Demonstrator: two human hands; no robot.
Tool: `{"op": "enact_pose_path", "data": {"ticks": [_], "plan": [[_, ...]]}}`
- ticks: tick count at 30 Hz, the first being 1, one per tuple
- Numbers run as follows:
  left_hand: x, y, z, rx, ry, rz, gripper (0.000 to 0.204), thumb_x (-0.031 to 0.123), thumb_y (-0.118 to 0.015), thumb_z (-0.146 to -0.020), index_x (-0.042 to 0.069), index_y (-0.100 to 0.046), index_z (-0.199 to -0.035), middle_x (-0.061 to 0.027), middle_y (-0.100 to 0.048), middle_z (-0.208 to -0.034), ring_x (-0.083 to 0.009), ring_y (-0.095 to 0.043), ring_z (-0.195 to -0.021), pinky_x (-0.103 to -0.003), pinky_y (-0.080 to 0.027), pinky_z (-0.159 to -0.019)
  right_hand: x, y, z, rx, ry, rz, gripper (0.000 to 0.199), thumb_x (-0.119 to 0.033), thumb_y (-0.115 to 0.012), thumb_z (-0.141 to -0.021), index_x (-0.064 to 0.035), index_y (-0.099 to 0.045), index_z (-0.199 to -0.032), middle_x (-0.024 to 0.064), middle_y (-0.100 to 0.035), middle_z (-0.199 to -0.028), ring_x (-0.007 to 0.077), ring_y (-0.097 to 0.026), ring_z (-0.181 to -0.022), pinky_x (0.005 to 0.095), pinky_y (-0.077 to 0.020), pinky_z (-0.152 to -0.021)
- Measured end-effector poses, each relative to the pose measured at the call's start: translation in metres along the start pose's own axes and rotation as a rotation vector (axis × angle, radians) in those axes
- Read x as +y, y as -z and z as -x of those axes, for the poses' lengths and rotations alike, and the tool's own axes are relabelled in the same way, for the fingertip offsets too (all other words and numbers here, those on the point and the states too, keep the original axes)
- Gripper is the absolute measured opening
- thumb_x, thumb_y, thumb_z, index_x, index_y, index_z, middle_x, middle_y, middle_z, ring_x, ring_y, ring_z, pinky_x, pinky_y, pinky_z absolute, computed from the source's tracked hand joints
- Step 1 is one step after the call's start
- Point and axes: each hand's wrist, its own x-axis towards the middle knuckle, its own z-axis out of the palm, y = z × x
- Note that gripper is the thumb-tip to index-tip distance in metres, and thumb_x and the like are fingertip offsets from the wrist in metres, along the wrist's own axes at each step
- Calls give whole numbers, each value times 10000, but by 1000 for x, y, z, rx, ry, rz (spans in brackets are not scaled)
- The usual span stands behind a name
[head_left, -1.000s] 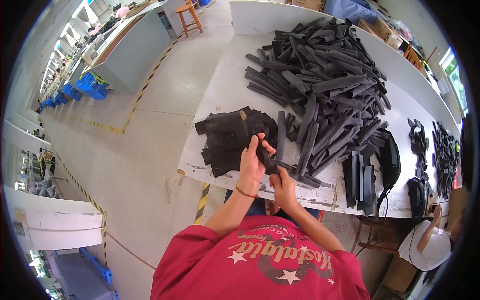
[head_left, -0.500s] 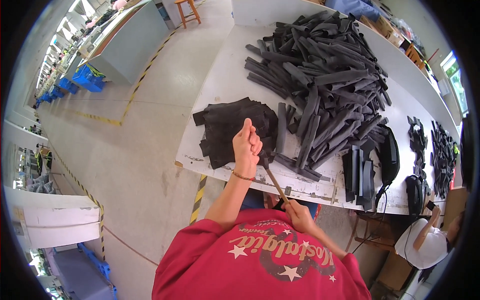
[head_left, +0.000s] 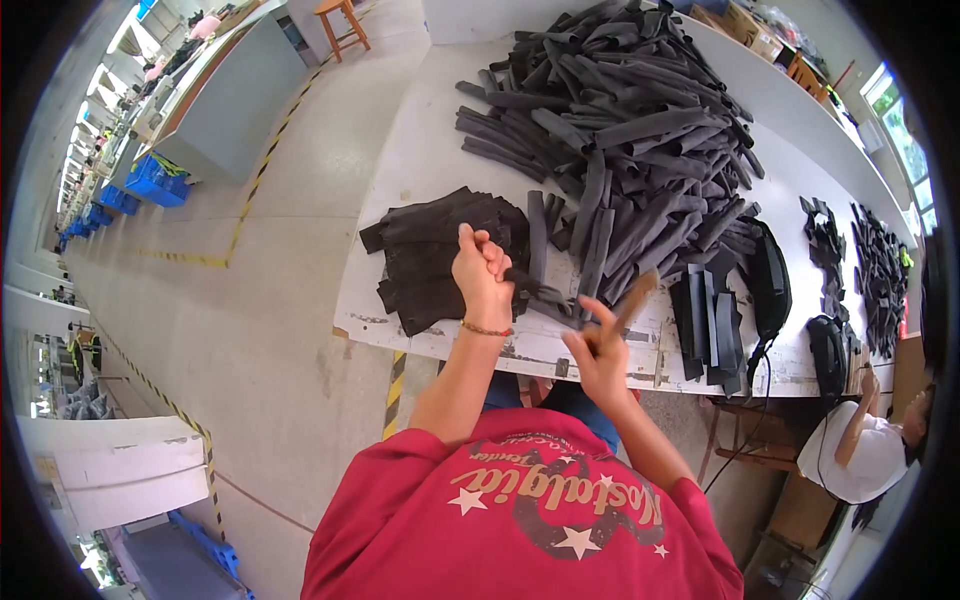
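My left hand point(head_left: 482, 268) is a closed fist above a flat stack of black cloth pieces point(head_left: 420, 255). A dark cloth strip point(head_left: 522, 283) sticks out of its right side, toward my other hand; what lies inside the fist is hidden. My right hand point(head_left: 603, 362) is over the table's front edge, gripping a brown wooden stick point(head_left: 634, 302) that slants up to the right, blurred by motion. Its index finger points up, apart from the stick. Whether the cloth strip touches my right fingers I cannot tell.
A large heap of dark rolled or folded cloth strips point(head_left: 640, 130) covers the white table's point(head_left: 400, 180) far part. To the right lie flat dark strips point(head_left: 708, 325), a black bag-like item point(head_left: 768, 285) and more dark pieces point(head_left: 880, 280). A person in white point(head_left: 850, 450) sits at the right.
The stick, earlier slanting from my right hand at my chest up to the cloth in my left, has come away from it. My right hand has risen and moved forward. The view has shifted slightly.
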Motion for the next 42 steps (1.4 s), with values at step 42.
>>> {"op": "enact_pose_path", "data": {"ticks": [42], "plan": [[-4, -31, 50, -415, -171, -378, 226, 235, -489, -975, 56, -551, -852, 63, -494, -739, -5, -419, -670, -175, -341, -583, -12, 0, -72, -82, 45, -117, 83, -98, -589, -915, -43, -546, -870, -70, -430, -720, 26, -359, -643, 183, -299, -568]]}}
